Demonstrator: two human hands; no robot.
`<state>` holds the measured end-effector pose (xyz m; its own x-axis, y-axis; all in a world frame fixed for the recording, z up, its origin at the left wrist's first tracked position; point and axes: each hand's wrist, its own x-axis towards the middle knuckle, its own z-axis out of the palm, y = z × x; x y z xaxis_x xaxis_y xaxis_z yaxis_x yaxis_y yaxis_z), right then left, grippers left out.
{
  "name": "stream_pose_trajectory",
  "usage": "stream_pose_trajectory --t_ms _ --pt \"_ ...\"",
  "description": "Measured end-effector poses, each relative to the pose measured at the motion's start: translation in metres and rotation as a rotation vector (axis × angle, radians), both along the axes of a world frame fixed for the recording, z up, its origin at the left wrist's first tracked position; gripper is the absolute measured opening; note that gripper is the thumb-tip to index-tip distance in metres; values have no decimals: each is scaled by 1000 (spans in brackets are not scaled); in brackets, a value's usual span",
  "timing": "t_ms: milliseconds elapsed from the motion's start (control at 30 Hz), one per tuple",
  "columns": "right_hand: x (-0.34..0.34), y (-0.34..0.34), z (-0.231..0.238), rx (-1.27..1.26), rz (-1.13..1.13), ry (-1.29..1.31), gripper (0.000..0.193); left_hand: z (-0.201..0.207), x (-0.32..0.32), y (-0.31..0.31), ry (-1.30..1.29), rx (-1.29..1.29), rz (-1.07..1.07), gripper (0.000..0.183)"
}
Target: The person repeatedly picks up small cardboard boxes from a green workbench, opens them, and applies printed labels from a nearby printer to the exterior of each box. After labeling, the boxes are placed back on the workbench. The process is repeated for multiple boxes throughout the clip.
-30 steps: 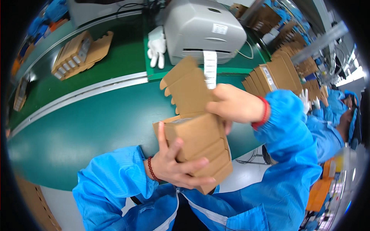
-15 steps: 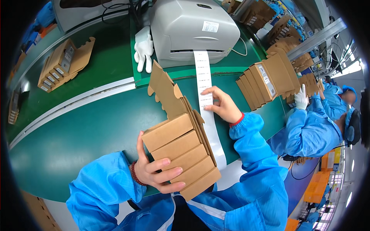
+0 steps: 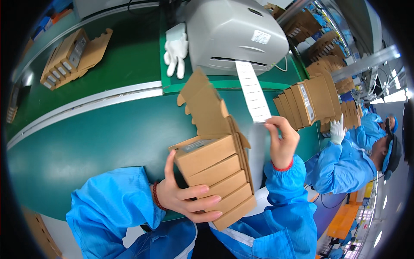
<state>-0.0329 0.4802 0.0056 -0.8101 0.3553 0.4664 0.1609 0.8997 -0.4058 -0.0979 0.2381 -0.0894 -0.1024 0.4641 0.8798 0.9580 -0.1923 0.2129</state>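
Note:
A stack of several small brown cardboard boxes [image 3: 217, 177] stands tilted at the front of the green table. My left hand [image 3: 187, 202] grips its left side, thumb up at the top box and fingers spread over the box ends. Behind the boxes rises an open cardboard flap [image 3: 205, 103], its edge notched. From the slot of a grey label printer [image 3: 233, 36] hangs a white strip of printed labels [image 3: 253, 93]. Between thumb and index finger, my right hand [image 3: 283, 142] pinches the strip's lower part, right of the stack. Below that pinch, the pale backing is blurred.
A white glove [image 3: 176, 51] lies left of the printer. More box stacks rest at the far left [image 3: 64, 62] and at the right [image 3: 297, 103]. Co-workers in blue, one with a white-gloved hand [image 3: 337, 130], are at the right. A metal rail [image 3: 99, 105] crosses the table.
My right hand has moved down and right, pulling the label strip's lower part sideways. My left hand still holds the box stack, now showing more of its top. The whole view has shifted slightly.

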Motion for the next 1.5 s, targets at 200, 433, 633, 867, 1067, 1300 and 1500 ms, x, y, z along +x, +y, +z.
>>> stream_pose_trajectory --t_ms 200,433,633,867,1067,1300,1500 --pt "-1 -49 37 238 -33 239 17 -2 0 2 -30 -9 10 30" --pt "-30 -96 61 -483 318 -281 9 -1 -7 1 -4 -16 1 30" --pt "-36 -95 47 -497 264 -265 8 -6 -7 6 2 -7 7 31" --pt "-40 -97 43 -469 233 -289 8 -8 -8 10 -7 28 21 31" --pt "-43 -94 42 -385 242 -306 8 -10 -9 14 -9 30 17 31" --pt "-48 -94 44 -240 282 -342 15 -13 -12 15 -4 23 20 31" --pt "-44 -99 44 106 91 -359 26 -16 -14 16 5 -6 17 31"
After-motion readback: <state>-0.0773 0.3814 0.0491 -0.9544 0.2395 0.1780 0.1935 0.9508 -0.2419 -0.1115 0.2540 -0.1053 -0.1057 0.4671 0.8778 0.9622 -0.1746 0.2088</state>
